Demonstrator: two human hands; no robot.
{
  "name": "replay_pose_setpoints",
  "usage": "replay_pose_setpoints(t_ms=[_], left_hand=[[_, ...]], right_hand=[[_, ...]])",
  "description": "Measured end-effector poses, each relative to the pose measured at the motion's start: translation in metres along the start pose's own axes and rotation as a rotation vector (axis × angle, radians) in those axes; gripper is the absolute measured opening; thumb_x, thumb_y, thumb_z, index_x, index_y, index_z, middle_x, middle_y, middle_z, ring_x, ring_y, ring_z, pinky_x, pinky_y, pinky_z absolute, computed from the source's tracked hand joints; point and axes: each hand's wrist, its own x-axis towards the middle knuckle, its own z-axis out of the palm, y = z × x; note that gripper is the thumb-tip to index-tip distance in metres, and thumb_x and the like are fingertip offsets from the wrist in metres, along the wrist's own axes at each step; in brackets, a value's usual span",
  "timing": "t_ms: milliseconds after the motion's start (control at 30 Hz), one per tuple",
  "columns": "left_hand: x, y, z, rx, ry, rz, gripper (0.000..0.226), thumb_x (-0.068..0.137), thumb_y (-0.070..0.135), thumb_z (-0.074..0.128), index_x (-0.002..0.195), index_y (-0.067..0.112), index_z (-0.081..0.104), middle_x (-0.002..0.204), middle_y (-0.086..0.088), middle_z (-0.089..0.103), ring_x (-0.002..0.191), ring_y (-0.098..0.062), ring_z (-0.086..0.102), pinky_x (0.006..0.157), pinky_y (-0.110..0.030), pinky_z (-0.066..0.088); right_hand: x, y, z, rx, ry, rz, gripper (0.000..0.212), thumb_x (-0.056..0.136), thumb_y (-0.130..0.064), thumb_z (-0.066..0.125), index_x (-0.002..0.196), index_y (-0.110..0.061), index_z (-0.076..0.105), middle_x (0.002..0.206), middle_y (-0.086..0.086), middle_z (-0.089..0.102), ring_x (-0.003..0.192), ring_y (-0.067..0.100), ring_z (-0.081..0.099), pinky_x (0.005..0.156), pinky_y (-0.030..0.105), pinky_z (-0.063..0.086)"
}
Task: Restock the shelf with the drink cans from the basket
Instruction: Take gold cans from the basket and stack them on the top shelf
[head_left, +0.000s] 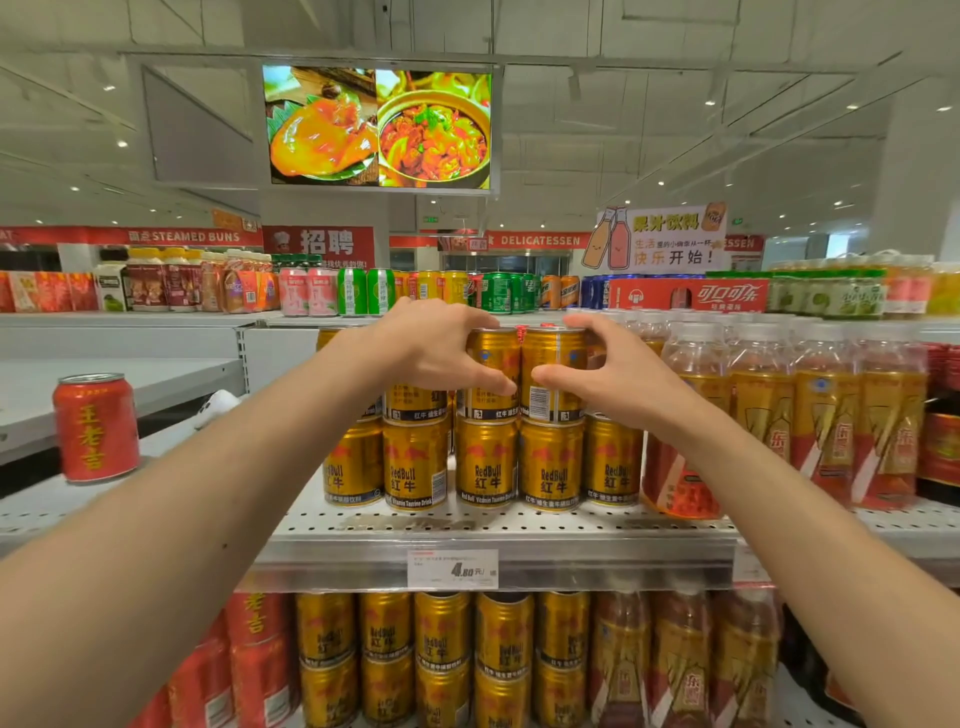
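Note:
Gold Red Bull cans stand in two stacked layers on the white perforated shelf (467, 525). My left hand (431, 348) grips a gold can (493, 371) in the upper layer, thumb across its front. My right hand (613, 371) grips the neighbouring gold can (553, 374) the same way. Both cans rest upright on the lower-layer cans (550, 465). The basket is out of view.
A lone red can (96, 426) stands on the left shelf. Bottled drinks (826, 415) fill the shelf to the right. More gold cans (441, 654) sit on the shelf below, behind a price tag (452, 569). A hanging screen (379, 127) is overhead.

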Motion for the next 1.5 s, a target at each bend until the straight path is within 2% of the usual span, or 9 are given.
replay_pose_setpoints(t_ms=[233, 467, 733, 867, 1033, 1133, 1267, 1400, 1500], left_hand=[[-0.006, 0.000, 0.004, 0.020, 0.093, 0.031, 0.090, 0.080, 0.080, 0.056, 0.153, 0.029, 0.043, 0.150, -0.006, 0.050, 0.138, -0.028, 0.045, 0.113, -0.051, 0.040], [-0.030, -0.009, 0.014, -0.271, 0.350, 0.064, 0.055, 0.093, 0.053, 0.062, 0.140, 0.024, 0.057, 0.142, -0.001, 0.054, 0.130, -0.019, 0.049, 0.108, -0.042, 0.045], [-0.098, -0.003, 0.035, -0.648, 0.662, 0.083, 0.032, 0.095, 0.031, 0.067, 0.125, 0.020, 0.065, 0.120, 0.004, 0.067, 0.109, -0.010, 0.061, 0.098, -0.030, 0.054], [-0.139, 0.004, 0.059, -0.846, 0.656, 0.019, 0.025, 0.095, 0.028, 0.069, 0.118, 0.020, 0.068, 0.107, 0.008, 0.071, 0.099, -0.006, 0.067, 0.085, -0.012, 0.053], [-0.195, 0.013, 0.118, -1.067, 0.565, -0.142, 0.021, 0.094, 0.028, 0.070, 0.115, 0.026, 0.069, 0.102, 0.014, 0.073, 0.097, -0.003, 0.069, 0.081, -0.014, 0.052], [-0.226, 0.023, 0.168, -1.170, 0.507, -0.280, 0.018, 0.094, 0.022, 0.071, 0.111, 0.025, 0.071, 0.097, 0.011, 0.074, 0.095, -0.011, 0.070, 0.086, -0.025, 0.056], [-0.269, 0.045, 0.243, -1.222, 0.412, -0.477, 0.014, 0.095, 0.022, 0.071, 0.108, 0.025, 0.072, 0.096, 0.000, 0.073, 0.094, -0.022, 0.068, 0.089, -0.041, 0.057], [-0.311, 0.075, 0.313, -1.237, 0.309, -0.695, 0.014, 0.093, 0.023, 0.073, 0.103, 0.032, 0.072, 0.091, 0.006, 0.071, 0.089, -0.015, 0.067, 0.089, -0.043, 0.056], [-0.340, 0.099, 0.361, -1.237, 0.231, -0.865, 0.013, 0.087, 0.032, 0.073, 0.100, 0.036, 0.074, 0.095, 0.006, 0.075, 0.094, -0.026, 0.071, 0.091, -0.055, 0.056]], right_hand=[[-0.003, -0.003, 0.000, -0.006, -0.008, 0.018, 0.089, 0.084, -0.051, 0.077, 0.157, -0.028, 0.032, 0.154, -0.002, 0.045, 0.133, 0.017, 0.049, 0.101, 0.035, 0.048], [-0.023, -0.002, -0.002, 0.098, 0.050, 0.044, 0.079, 0.086, -0.046, 0.077, 0.154, -0.030, 0.039, 0.148, -0.005, 0.053, 0.130, 0.015, 0.055, 0.108, 0.044, 0.048], [-0.088, -0.008, 0.007, 0.182, 0.257, 0.044, 0.048, 0.094, -0.034, 0.071, 0.138, -0.022, 0.056, 0.121, -0.009, 0.065, 0.110, 0.004, 0.062, 0.089, 0.022, 0.050], [-0.131, -0.004, 0.016, 0.266, 0.314, 0.112, 0.024, 0.096, -0.029, 0.069, 0.119, -0.024, 0.066, 0.109, -0.002, 0.072, 0.098, 0.015, 0.071, 0.082, 0.030, 0.060], [-0.199, 0.023, 0.042, 0.348, 0.306, 0.248, 0.013, 0.097, -0.023, 0.068, 0.109, -0.019, 0.071, 0.095, 0.000, 0.077, 0.083, 0.006, 0.073, 0.065, 0.017, 0.053], [-0.243, 0.054, 0.065, 0.365, 0.263, 0.342, 0.013, 0.097, -0.022, 0.067, 0.110, -0.019, 0.071, 0.089, -0.001, 0.078, 0.078, 0.002, 0.072, 0.064, 0.015, 0.052], [-0.296, 0.109, 0.096, 0.446, 0.201, 0.532, 0.015, 0.097, -0.018, 0.068, 0.112, -0.016, 0.072, 0.088, 0.005, 0.078, 0.075, 0.010, 0.072, 0.065, 0.015, 0.056], [-0.344, 0.173, 0.125, 0.491, 0.131, 0.697, 0.016, 0.097, -0.011, 0.068, 0.112, -0.008, 0.072, 0.089, 0.012, 0.078, 0.076, 0.016, 0.071, 0.069, 0.019, 0.059], [-0.378, 0.217, 0.145, 0.508, 0.062, 0.802, 0.014, 0.096, -0.013, 0.069, 0.109, -0.012, 0.072, 0.086, 0.010, 0.078, 0.075, 0.016, 0.071, 0.068, 0.018, 0.058]])
